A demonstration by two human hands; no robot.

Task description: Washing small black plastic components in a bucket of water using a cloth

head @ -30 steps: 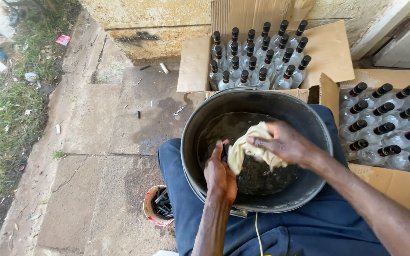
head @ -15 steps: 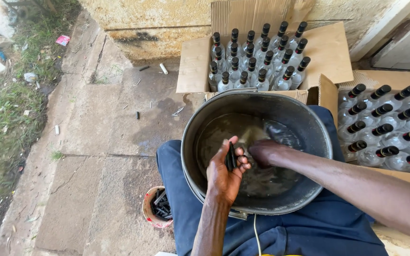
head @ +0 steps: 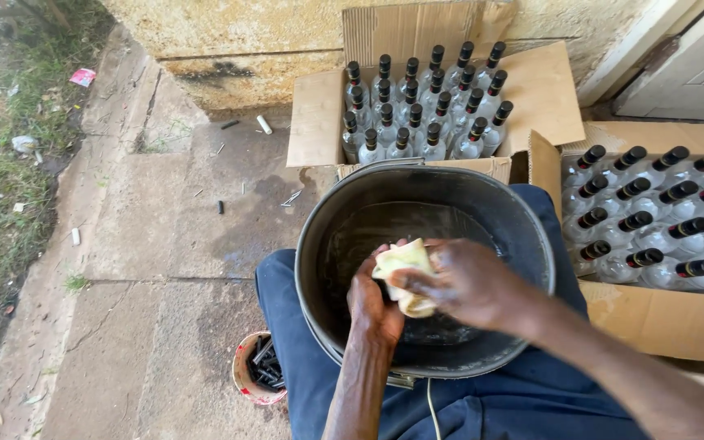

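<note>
Both hands are wringing a pale cloth point(head: 405, 277) over the dark metal basin point(head: 531, 244) resting on the lap, so drips fall inside. Left hand point(head: 372, 297) and right hand point(head: 470, 281) are closed around the cloth. Open cartons of capped bottles point(head: 425, 106) are sitting far and right.

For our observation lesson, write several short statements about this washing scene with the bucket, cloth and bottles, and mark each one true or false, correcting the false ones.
1. Both hands hold a pale cloth inside the dark bucket. True: the left hand and right hand grip it together.
2. The bucket stands on the concrete beside the person. False: it rests on the lap, on the blue trousers.
3. The bottles in the cardboard box have black caps. True.
4. The small tub by the leg holds water. False: it holds dark stick-like pieces.
5. Only one box of bottles is in view. False: a second box lies at the right.
</note>
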